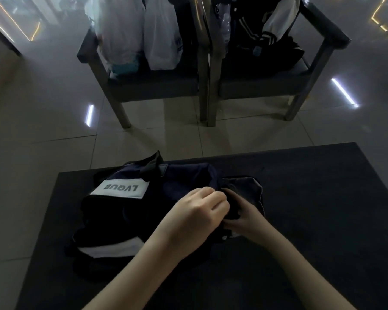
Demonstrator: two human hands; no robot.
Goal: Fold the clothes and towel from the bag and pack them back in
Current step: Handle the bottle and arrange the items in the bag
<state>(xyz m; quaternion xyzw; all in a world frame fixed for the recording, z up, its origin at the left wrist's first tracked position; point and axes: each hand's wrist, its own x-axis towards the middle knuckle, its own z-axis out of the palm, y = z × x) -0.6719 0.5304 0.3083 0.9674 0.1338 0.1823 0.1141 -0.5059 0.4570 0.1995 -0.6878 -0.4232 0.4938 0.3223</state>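
Note:
A dark navy bag with a white label reading LVQUE lies on its side on the black table, its mouth facing right. A dark grey folded cloth sits at the mouth, partly inside. My left hand grips the rim of the bag's mouth with curled fingers. My right hand reaches in from the right and holds the near edge of the cloth, its fingertips hidden under my left hand. A white panel shows on the bag's near side.
Two dark armchairs stand on the tiled floor beyond the table. The left chair holds white plastic bags; the right chair holds a dark jacket with white sleeves. The table's far edge runs just behind the bag.

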